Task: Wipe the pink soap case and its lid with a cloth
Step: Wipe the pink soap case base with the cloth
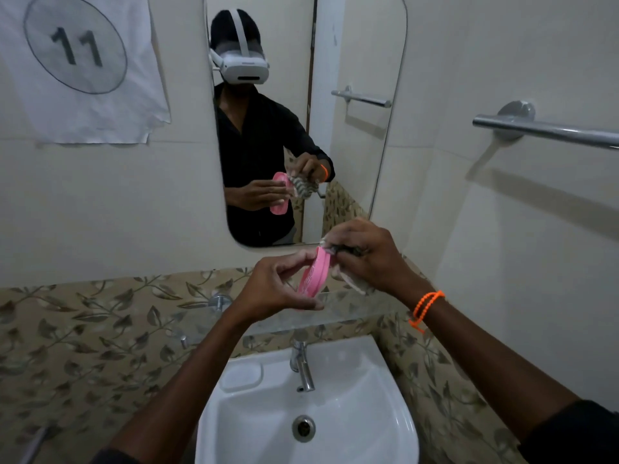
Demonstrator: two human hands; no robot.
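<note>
Seen from the head camera: a pink soap case piece (314, 275) is gripped on edge by the left hand (274, 289) above a white sink (368, 413). A cloth (351, 283) is pinched against it by the right hand (371, 256). "11" is written on a wall paper (80, 68).

cloth (351, 279) mostly hidden by right hand (371, 259)

You are looking at a pink lid (315, 275), a grey-striped cloth (351, 283), an orange wristband (426, 308), a white sink (335, 406), beige tiles (83, 329) showing a leaf pattern, and white paper (83, 68) bearing a black 11.
</note>
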